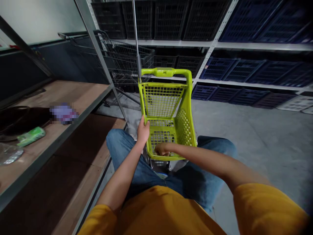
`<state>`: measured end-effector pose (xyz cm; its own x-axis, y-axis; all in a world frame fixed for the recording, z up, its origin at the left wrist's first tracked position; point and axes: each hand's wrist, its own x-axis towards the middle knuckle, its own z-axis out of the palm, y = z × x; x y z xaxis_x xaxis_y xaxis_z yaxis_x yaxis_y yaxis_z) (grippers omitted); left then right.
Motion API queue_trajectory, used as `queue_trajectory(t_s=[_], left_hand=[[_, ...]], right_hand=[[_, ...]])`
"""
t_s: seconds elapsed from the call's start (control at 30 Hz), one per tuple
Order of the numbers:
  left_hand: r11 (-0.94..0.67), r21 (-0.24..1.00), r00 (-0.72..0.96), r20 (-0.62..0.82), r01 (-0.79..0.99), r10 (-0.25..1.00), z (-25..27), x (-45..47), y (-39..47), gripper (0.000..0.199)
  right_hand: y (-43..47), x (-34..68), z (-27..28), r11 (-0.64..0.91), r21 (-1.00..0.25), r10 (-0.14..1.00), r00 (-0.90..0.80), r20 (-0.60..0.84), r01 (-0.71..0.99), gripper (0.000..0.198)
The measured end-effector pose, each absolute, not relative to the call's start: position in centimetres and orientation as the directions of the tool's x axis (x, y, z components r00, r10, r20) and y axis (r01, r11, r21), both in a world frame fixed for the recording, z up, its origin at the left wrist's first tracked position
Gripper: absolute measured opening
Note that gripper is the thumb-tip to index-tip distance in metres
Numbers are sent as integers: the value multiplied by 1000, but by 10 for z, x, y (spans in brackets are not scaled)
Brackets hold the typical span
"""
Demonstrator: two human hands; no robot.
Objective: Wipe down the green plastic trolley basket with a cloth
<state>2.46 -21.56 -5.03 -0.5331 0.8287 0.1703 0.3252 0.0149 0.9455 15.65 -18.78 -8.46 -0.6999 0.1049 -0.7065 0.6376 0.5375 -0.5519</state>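
A small lime-green shopping cart (192, 114) stands between my knees, its handle on the far side. Its basket has a grid back and a perforated side wall. My left hand (143, 131) is closed on the cart's left rim, the thumb toward the inside. Down in the near end of the basket is my right hand (162, 149), its fingers curled near the front rim. Whatever those fingers hold, if anything, is hidden. A thin metal pole (137, 42) rises from the cart's far left corner.
At my left stands a metal-framed wooden shelf (95, 89) bearing a green packet (31, 136), a clear plastic container (11, 154) and a blurred purple item (64, 113). Behind are a wire shopping cart (122, 54) and racks of black crates (171, 19) and blue crates (246, 70).
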Motion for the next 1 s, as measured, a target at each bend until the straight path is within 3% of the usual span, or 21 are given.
queue_trajectory(t_s=[0.1, 0.23, 0.33, 0.43, 0.53, 0.63, 0.77, 1.0], left_hand=[[7, 950, -526, 166, 312, 834, -48, 25, -216, 51], [26, 956, -535, 141, 292, 833, -47, 25, -219, 52], [19, 960, -530, 139, 281, 837, -49, 24, -220, 52], [0, 957, -522, 158, 289, 838, -50, 23, -220, 53], [-13, 951, -513, 178, 309, 840, -49, 22, -222, 52], [1, 951, -536, 174, 310, 826, -49, 24, -225, 53], [35, 951, -621, 172, 306, 765, -50, 37, -228, 60], [28, 924, -691, 266, 382, 672, -46, 94, -218, 66]], right_hand=[[-183, 163, -55, 503, -631, 85, -761, -643, 590, 9], [-178, 178, -20, 200, -867, -90, -872, -481, 457, 22], [-176, 192, -14, 11, -868, -105, -863, -495, 496, 29], [-174, 204, -15, -60, -841, -127, -840, -528, 537, 35], [-177, 209, -13, 3, -863, -179, -848, -498, 506, 44], [-187, 209, -10, 227, -881, -92, -891, -445, 416, 45], [-201, 220, -14, 504, -812, 22, -944, -329, 295, 44], [-189, 267, -16, 544, -637, 318, -837, -445, 546, 40]])
